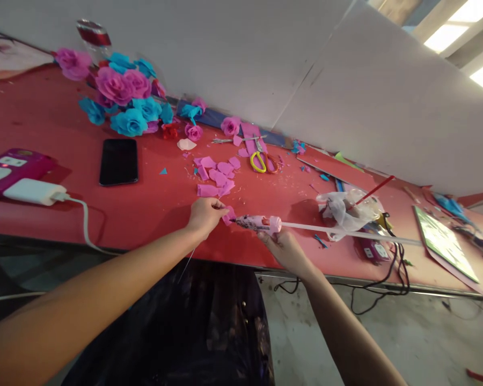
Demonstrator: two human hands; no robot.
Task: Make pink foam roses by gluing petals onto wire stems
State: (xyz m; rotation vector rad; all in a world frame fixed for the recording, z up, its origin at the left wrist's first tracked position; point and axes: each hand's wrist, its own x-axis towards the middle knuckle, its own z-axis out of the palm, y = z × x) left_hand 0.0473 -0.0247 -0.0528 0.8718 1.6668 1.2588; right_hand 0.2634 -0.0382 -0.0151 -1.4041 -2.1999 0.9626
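My left hand (204, 214) is closed in a pinch on a small pink paper petal (228, 216) at the front edge of the red table (44, 123); a thin wire (186, 265) hangs down below it. My right hand (284, 247) grips a pink glue gun (260, 223), its nozzle touching the petal. A long white glue stick (346, 231) juts out of the gun's back to the right. Several loose pink petals (215, 174) lie just beyond my hands.
Pink and blue paper roses (121, 96) are heaped at the back left. A black phone (118, 161), a white charger (34, 191) with cable, yellow-handled scissors (261, 161), a crumpled plastic bag (346, 209) and black cords (386, 273) are also on the table.
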